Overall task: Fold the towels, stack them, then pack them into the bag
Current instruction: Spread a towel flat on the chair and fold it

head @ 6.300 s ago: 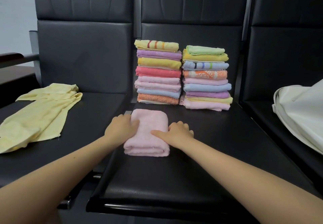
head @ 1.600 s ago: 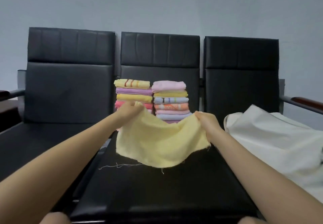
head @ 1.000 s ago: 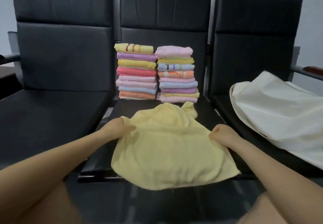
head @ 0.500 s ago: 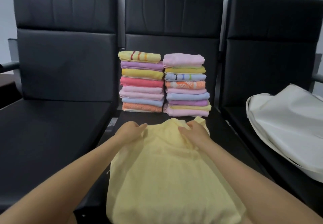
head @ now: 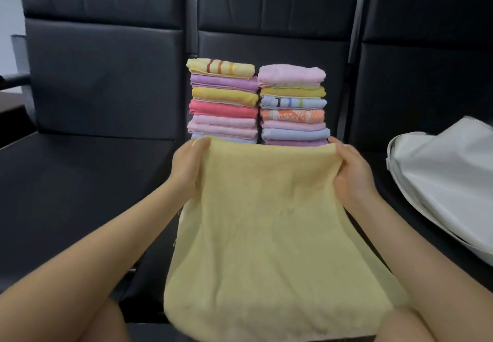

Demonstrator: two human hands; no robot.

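Observation:
A pale yellow towel (head: 269, 235) hangs spread out in front of me over the middle seat. My left hand (head: 188, 165) grips its top left corner and my right hand (head: 350, 170) grips its top right corner. Behind the towel, against the backrest, stand two stacks of folded towels: the left stack (head: 222, 98) topped by a yellow striped towel, the right stack (head: 292, 101) topped by a pink towel. The yellow towel hides the lowest towels of both stacks. A white bag (head: 442, 178) lies on the right seat.
Three black padded chairs stand in a row; the left seat (head: 80, 181) is bare. A dark armrest (head: 13, 78) sticks out at the far left. My legs show at the bottom edge.
My hands have moved apart along the towel's far edge to its two corners and lifted it, so the towel now hangs stretched and flat instead of lying bunched on the seat.

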